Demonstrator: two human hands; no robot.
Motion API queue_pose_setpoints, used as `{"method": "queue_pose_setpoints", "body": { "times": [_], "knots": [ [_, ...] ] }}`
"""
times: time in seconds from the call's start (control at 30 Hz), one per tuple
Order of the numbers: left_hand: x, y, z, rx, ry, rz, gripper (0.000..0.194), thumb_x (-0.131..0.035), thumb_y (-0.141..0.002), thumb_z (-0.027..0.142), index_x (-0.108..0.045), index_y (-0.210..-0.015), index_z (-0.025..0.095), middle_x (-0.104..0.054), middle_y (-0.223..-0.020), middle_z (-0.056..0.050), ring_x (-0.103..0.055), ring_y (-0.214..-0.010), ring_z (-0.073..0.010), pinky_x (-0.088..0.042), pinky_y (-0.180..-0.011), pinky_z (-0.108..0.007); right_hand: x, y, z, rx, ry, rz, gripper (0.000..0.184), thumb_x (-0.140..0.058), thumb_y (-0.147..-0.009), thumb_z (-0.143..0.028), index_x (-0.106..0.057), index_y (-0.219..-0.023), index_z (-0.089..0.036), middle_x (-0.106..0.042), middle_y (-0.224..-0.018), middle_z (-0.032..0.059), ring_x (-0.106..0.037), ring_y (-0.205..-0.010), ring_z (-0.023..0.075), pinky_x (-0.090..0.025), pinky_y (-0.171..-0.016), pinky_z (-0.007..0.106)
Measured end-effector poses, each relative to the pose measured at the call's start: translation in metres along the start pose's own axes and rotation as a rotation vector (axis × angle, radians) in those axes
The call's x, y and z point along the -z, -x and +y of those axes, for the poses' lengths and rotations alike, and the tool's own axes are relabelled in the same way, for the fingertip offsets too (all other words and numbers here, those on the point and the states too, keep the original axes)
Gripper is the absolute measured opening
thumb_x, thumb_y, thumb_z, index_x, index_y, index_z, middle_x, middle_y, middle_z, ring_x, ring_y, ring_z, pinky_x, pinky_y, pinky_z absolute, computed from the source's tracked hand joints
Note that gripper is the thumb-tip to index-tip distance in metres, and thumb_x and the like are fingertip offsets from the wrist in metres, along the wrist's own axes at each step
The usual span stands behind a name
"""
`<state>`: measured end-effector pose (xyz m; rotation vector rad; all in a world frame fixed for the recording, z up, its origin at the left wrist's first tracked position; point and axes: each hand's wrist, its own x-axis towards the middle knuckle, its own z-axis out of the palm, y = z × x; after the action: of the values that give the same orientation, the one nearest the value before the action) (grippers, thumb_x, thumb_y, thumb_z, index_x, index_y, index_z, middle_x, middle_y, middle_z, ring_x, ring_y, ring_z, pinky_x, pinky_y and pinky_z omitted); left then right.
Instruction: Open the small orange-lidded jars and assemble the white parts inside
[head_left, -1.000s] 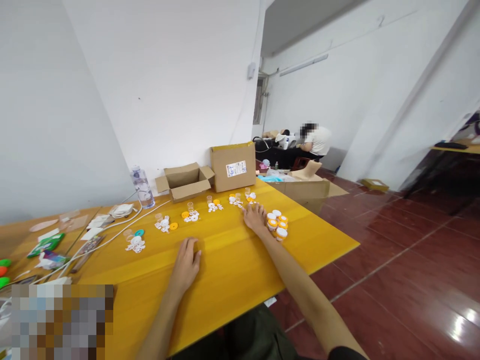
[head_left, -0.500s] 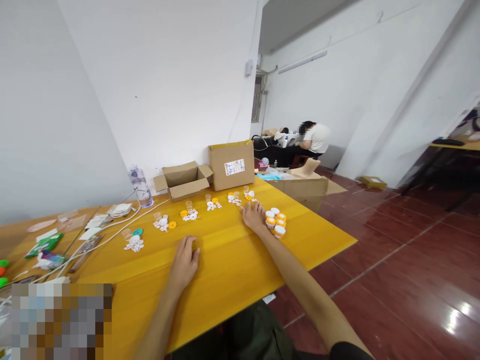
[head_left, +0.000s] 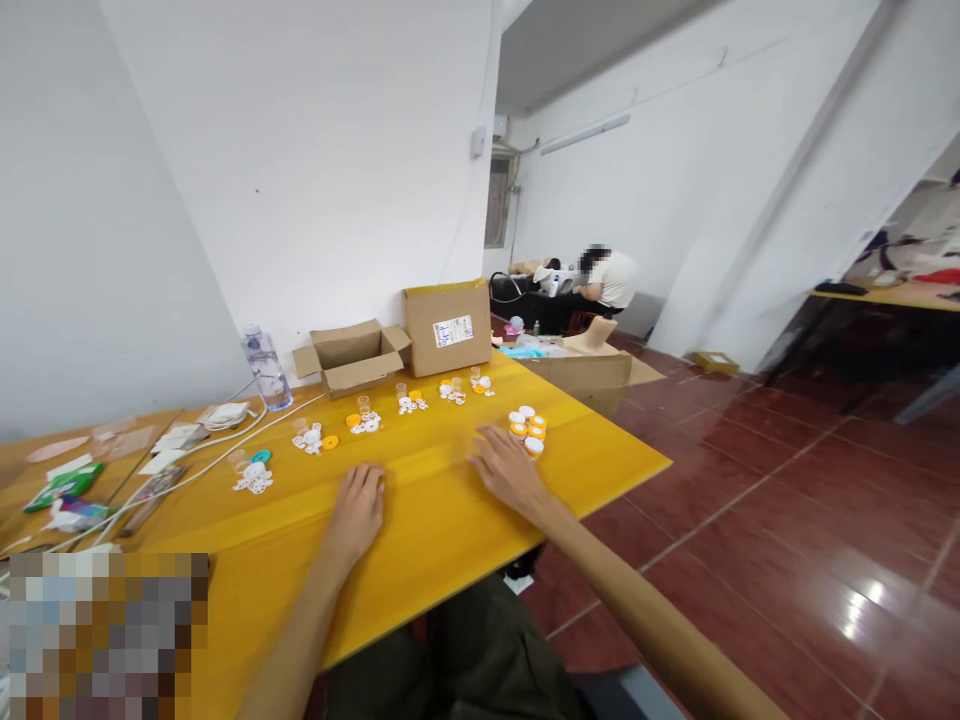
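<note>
My left hand [head_left: 358, 510] rests on the yellow wooden table [head_left: 420, 560], its fingers loosely stretched and holding nothing. My right hand [head_left: 506, 470] lies on the tabletop with fingers apart, just left of a cluster of small jars [head_left: 534, 446] with white and orange lids. Beyond both hands runs a row of small part sets: clear cups [head_left: 364, 404], white cut-out pieces [head_left: 367, 424], orange rings [head_left: 331, 442] and a teal ring [head_left: 261, 456]. The nearest set to my left hand is the one with white pieces [head_left: 307, 438] and an orange ring.
An open cardboard box [head_left: 367, 376] and a closed box [head_left: 448, 335] stand against the wall. Left are a water bottle [head_left: 267, 370], white cables [head_left: 229, 415] and a green packet [head_left: 64, 487]. A large carton [head_left: 577, 372] sits beyond the table; a person [head_left: 615, 278] sits farther back.
My right hand has drawn back toward me, away from the far part sets. My left hand stays on the table. The view has swung a little to the right.
</note>
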<state>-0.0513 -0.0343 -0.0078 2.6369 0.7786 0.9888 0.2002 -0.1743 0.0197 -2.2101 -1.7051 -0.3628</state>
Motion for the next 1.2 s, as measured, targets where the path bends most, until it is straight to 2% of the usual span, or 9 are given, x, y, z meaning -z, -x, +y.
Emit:
{"method": "queue_pose_setpoints", "body": {
  "times": [0.1,0.17,0.3,0.43,0.7,0.83,0.97,1.07,1.2],
  "knots": [
    [0.001,0.001,0.006,-0.021,-0.049,-0.024,0.027,-0.042,-0.091,0.013,-0.063,-0.103,0.025,-0.067,-0.106,-0.008,-0.062,-0.105,-0.0257,-0.052,-0.100,-0.044,0.015,-0.007,0.013,-0.124,0.095,0.086,0.041,-0.044,-0.100,-0.033,-0.061,-0.134,-0.018,-0.051,-0.152,0.0152,-0.039,-0.144,0.0330,-0.027,-0.119,0.052],
    [0.002,0.003,0.009,-0.003,-0.072,-0.037,0.029,-0.040,-0.091,0.012,-0.063,-0.105,0.025,-0.067,-0.109,-0.009,-0.061,-0.109,-0.0261,-0.051,-0.102,-0.045,0.017,-0.014,0.022,-0.211,0.126,0.122,0.048,-0.046,-0.099,-0.039,-0.055,-0.141,-0.017,-0.047,-0.155,0.0179,-0.035,-0.146,0.0360,-0.025,-0.118,0.056],
    [0.005,0.009,0.013,0.025,-0.079,-0.066,0.032,-0.040,-0.091,0.011,-0.063,-0.109,0.026,-0.067,-0.114,-0.009,-0.060,-0.116,-0.0254,-0.049,-0.105,-0.045,0.007,-0.022,0.035,-0.314,0.151,0.060,0.053,-0.048,-0.098,-0.047,-0.058,-0.138,-0.013,-0.048,-0.151,0.0237,-0.040,-0.142,0.0409,-0.031,-0.113,0.056],
    [0.008,0.017,0.014,0.011,-0.074,-0.053,0.029,-0.041,-0.093,0.013,-0.063,-0.109,0.025,-0.067,-0.117,-0.009,-0.061,-0.116,-0.0246,-0.048,-0.106,-0.045,0.000,-0.018,0.041,-0.227,0.197,0.020,0.046,-0.047,-0.098,-0.044,-0.064,-0.132,-0.017,-0.052,-0.149,0.0203,-0.044,-0.140,0.0388,-0.033,-0.112,0.054],
    [0.013,0.033,0.022,0.063,-0.032,0.025,0.020,-0.048,-0.090,0.015,-0.063,-0.095,0.026,-0.069,-0.105,-0.007,-0.063,-0.106,-0.0239,-0.050,-0.101,-0.041,0.010,-0.021,0.058,-0.121,0.213,-0.138,0.052,-0.052,-0.095,-0.038,-0.052,-0.145,-0.022,-0.047,-0.154,0.0192,-0.045,-0.141,0.0345,-0.037,-0.111,0.051],
    [0.012,0.036,0.022,0.101,-0.058,-0.010,0.020,-0.046,-0.091,0.015,-0.063,-0.094,0.025,-0.068,-0.102,-0.007,-0.063,-0.104,-0.0238,-0.050,-0.099,-0.041,0.010,-0.019,0.063,-0.060,0.273,-0.059,0.052,-0.052,-0.094,-0.038,-0.056,-0.140,-0.016,-0.052,-0.149,0.0230,-0.048,-0.139,0.0350,-0.039,-0.110,0.049],
    [0.010,0.035,0.020,0.088,-0.043,0.025,0.019,-0.048,-0.089,0.013,-0.062,-0.091,0.026,-0.068,-0.097,-0.006,-0.063,-0.101,-0.0232,-0.050,-0.098,-0.040,0.010,-0.009,0.065,0.049,0.318,0.054,0.042,-0.048,-0.094,-0.035,-0.065,-0.128,-0.017,-0.055,-0.146,0.0205,-0.047,-0.138,0.0349,-0.036,-0.112,0.051],
    [0.011,0.033,0.019,0.063,-0.038,0.044,0.018,-0.049,-0.088,0.013,-0.061,-0.087,0.026,-0.067,-0.096,-0.006,-0.064,-0.098,-0.0233,-0.050,-0.096,-0.039,0.012,-0.001,0.063,0.058,0.302,0.128,0.041,-0.043,-0.095,-0.030,-0.066,-0.125,-0.015,-0.053,-0.148,0.0200,-0.045,-0.140,0.0344,-0.033,-0.114,0.051],
    [0.014,0.030,0.021,0.050,-0.068,-0.005,0.019,-0.047,-0.089,0.012,-0.061,-0.088,0.025,-0.067,-0.097,-0.007,-0.062,-0.100,-0.0240,-0.050,-0.097,-0.040,0.014,0.007,0.061,0.059,0.291,0.133,0.040,-0.038,-0.095,-0.025,-0.069,-0.117,-0.014,-0.054,-0.148,0.0192,-0.044,-0.140,0.0336,-0.033,-0.114,0.051]
  ]
}}
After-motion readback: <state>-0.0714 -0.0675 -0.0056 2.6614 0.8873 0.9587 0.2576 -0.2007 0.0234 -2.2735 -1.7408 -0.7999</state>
